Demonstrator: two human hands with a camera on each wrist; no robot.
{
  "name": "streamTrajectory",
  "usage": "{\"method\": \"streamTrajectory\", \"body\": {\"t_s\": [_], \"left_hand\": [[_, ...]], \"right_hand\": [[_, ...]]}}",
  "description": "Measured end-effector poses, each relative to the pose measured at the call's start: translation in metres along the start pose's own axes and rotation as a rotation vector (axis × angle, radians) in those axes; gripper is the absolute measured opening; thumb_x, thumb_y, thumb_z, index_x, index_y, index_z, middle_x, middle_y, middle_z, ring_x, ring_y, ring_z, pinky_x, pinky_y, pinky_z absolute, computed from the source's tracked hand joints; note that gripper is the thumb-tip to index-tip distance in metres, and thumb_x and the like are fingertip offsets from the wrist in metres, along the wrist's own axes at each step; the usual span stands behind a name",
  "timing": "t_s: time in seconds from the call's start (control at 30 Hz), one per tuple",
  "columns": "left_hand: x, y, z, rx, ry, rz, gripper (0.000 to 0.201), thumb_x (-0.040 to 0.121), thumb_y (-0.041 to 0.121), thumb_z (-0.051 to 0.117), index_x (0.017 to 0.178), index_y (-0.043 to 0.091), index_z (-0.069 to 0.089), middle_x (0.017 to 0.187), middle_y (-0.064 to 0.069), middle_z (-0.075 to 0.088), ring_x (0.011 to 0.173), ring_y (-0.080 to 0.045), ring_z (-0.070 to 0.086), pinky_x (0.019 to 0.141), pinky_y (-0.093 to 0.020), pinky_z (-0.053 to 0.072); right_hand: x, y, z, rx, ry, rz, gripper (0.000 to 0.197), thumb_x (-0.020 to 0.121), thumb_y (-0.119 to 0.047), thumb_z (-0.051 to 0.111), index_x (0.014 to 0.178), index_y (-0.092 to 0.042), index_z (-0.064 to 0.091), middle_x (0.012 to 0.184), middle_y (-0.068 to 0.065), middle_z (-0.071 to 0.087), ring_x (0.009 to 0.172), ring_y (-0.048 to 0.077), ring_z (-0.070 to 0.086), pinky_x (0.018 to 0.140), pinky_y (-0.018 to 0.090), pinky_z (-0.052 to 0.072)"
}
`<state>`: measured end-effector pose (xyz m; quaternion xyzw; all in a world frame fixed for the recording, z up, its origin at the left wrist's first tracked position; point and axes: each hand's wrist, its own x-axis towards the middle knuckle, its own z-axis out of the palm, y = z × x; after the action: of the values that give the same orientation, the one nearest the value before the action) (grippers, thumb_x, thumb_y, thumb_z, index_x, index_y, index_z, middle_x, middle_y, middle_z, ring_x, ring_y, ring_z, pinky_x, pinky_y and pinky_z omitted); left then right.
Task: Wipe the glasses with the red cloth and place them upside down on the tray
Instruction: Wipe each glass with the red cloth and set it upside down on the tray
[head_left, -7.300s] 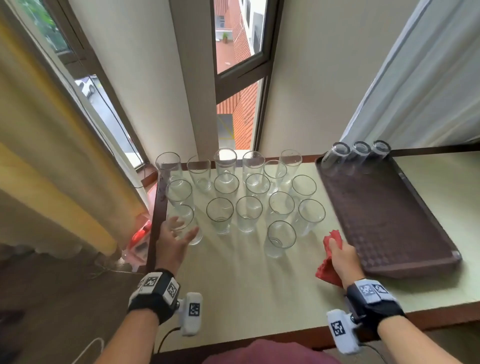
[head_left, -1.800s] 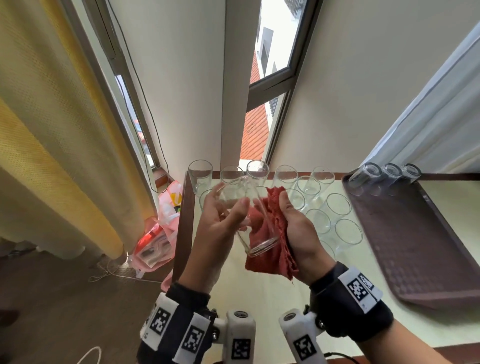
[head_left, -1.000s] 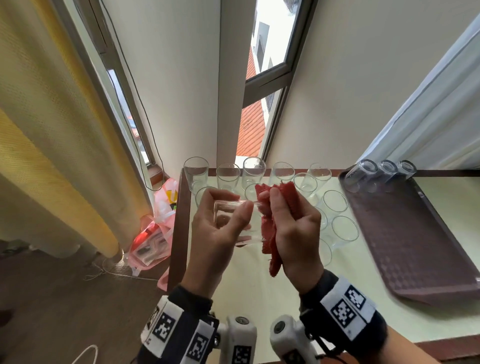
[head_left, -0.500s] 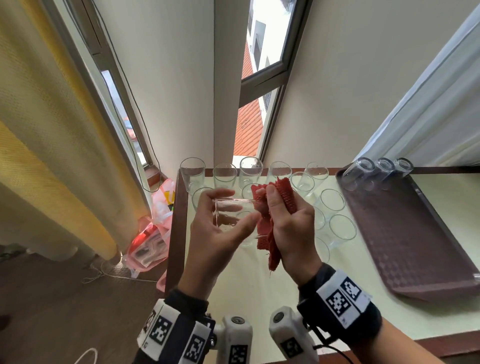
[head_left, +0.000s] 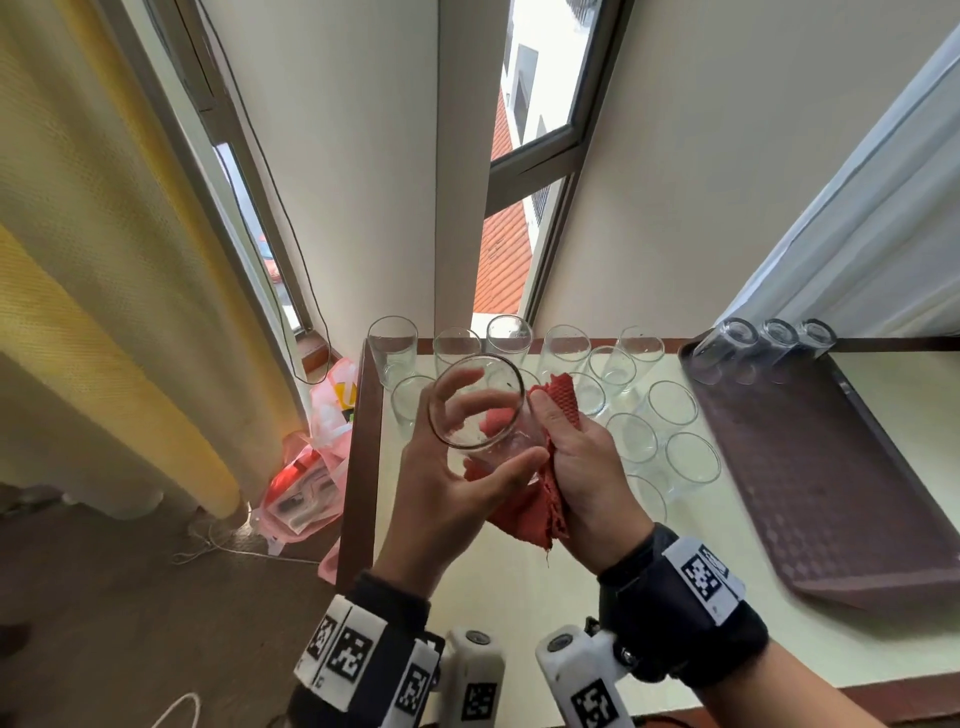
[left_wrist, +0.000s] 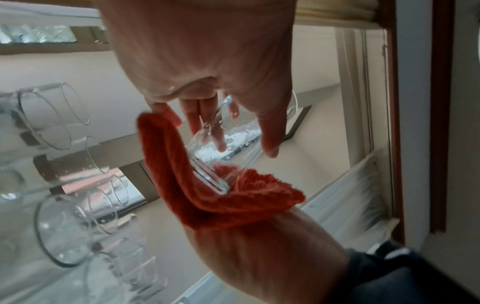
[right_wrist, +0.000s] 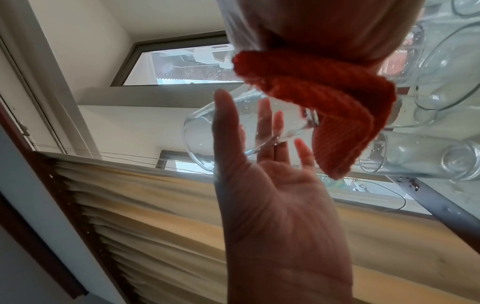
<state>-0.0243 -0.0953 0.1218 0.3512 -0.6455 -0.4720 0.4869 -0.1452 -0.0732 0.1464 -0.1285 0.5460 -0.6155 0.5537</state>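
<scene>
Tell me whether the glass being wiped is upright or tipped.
Tipped: the glass leans with its open rim toward the camera, held by the left hand, with the red cloth at its base.

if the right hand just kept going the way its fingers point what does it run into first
Most likely the held glass: the right hand presses the red cloth against its side. Beyond it are the standing glasses, though depth is unclear.

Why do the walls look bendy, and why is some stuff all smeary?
Head view: the wide lens bends the window frame, and the tray smears at its near corner. Left wrist view: the cloth and nearby hand are soft, likely too close. Right wrist view: bright window light leaves the left hand dim, and the glass hard to see.
</scene>
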Motion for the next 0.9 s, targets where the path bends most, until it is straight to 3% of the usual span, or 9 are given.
{"method": "streamTrajectory", "body": {"t_s": [0.1, 0.2, 0.33, 0.5, 0.63, 0.73, 0.8, 0.87, 0.9], "left_hand": [[-0.001, -0.003, 0.002, -0.004, -0.001, -0.035, 0.078, 0.069, 0.048, 0.076, 0.132, 0.011, 0.051, 0.119, 0.032, 0.058, 0.121, 0.003, 0.055, 0.102, -0.025, 0.044], [0.0, -0.008, 0.0, -0.043, 0.009, -0.073, 0.078, 0.069, 0.049, 0.08, 0.136, 0.035, 0.042, 0.108, 0.011, 0.064, 0.11, -0.014, 0.065, 0.097, -0.04, 0.054], [0.005, -0.011, -0.014, 0.036, -0.075, -0.139, 0.075, 0.063, 0.062, 0.074, 0.127, 0.061, 0.035, 0.103, 0.016, 0.059, 0.093, -0.005, 0.067, 0.08, -0.03, 0.06], [-0.003, -0.015, -0.018, 0.194, -0.26, -0.198, 0.079, 0.063, 0.06, 0.081, 0.114, 0.045, 0.021, 0.097, 0.006, 0.06, 0.075, -0.011, 0.067, 0.074, -0.035, 0.061], [-0.005, -0.009, -0.015, 0.357, -0.34, -0.111, 0.07, 0.069, 0.056, 0.08, 0.111, 0.041, 0.027, 0.097, 0.015, 0.061, 0.073, -0.009, 0.063, 0.069, -0.024, 0.057], [-0.005, -0.003, -0.013, 0.447, -0.353, 0.02, 0.063, 0.063, 0.072, 0.069, 0.109, 0.043, 0.037, 0.091, 0.024, 0.061, 0.066, -0.005, 0.062, 0.064, -0.024, 0.057], [-0.005, 0.0, -0.013, 0.479, -0.341, 0.054, 0.063, 0.061, 0.074, 0.065, 0.108, 0.043, 0.039, 0.091, 0.022, 0.064, 0.064, -0.001, 0.06, 0.065, -0.018, 0.055], [-0.003, 0.001, -0.015, 0.456, -0.321, 0.035, 0.059, 0.058, 0.073, 0.068, 0.102, 0.046, 0.04, 0.088, 0.019, 0.069, 0.062, 0.001, 0.059, 0.063, -0.015, 0.052], [-0.003, 0.002, -0.016, 0.414, -0.31, -0.008, 0.058, 0.056, 0.072, 0.071, 0.099, 0.047, 0.041, 0.085, 0.016, 0.07, 0.061, 0.0, 0.06, 0.062, -0.018, 0.054]], "right_hand": [[0.002, 0.0, -0.008, -0.074, 0.002, 0.002, 0.026, 0.094, -0.02, 0.061, 0.104, 0.004, 0.067, 0.097, 0.03, 0.069, 0.085, 0.042, 0.065, 0.089, 0.062, 0.053], [0.003, -0.003, -0.016, -0.116, 0.019, -0.012, 0.017, 0.096, -0.012, 0.059, 0.103, 0.002, 0.066, 0.09, 0.022, 0.071, 0.076, 0.032, 0.069, 0.076, 0.044, 0.059], [0.002, -0.011, -0.03, -0.172, 0.052, -0.12, 0.015, 0.098, -0.012, 0.055, 0.104, -0.004, 0.066, 0.089, 0.018, 0.071, 0.074, 0.028, 0.069, 0.07, 0.04, 0.06], [-0.008, -0.022, -0.034, -0.205, -0.092, -0.297, 0.025, 0.096, -0.028, 0.053, 0.112, -0.013, 0.065, 0.103, 0.027, 0.067, 0.085, 0.037, 0.067, 0.081, 0.05, 0.058], [-0.016, -0.017, -0.03, -0.522, -0.299, -0.417, 0.036, 0.091, -0.038, 0.044, 0.122, -0.029, 0.061, 0.092, 0.021, 0.062, 0.08, 0.023, 0.061, 0.073, 0.027, 0.055], [-0.008, -0.01, -0.032, -0.648, -0.426, -0.393, 0.052, 0.092, -0.036, 0.044, 0.144, -0.031, 0.045, 0.111, -0.01, 0.063, 0.098, -0.003, 0.062, 0.084, 0.014, 0.05], [-0.005, -0.01, -0.03, -0.604, -0.455, -0.32, 0.055, 0.09, -0.038, 0.047, 0.145, -0.032, 0.043, 0.127, -0.008, 0.061, 0.117, 0.007, 0.06, 0.098, 0.026, 0.051], [-0.004, -0.01, -0.028, -0.619, -0.436, -0.319, 0.045, 0.091, -0.038, 0.049, 0.135, -0.033, 0.051, 0.11, 0.001, 0.067, 0.105, 0.023, 0.064, 0.093, 0.037, 0.054], [-0.005, -0.009, -0.028, -0.64, -0.419, -0.351, 0.038, 0.091, -0.038, 0.05, 0.128, -0.032, 0.055, 0.095, -0.003, 0.068, 0.092, 0.019, 0.066, 0.085, 0.035, 0.055]]}}
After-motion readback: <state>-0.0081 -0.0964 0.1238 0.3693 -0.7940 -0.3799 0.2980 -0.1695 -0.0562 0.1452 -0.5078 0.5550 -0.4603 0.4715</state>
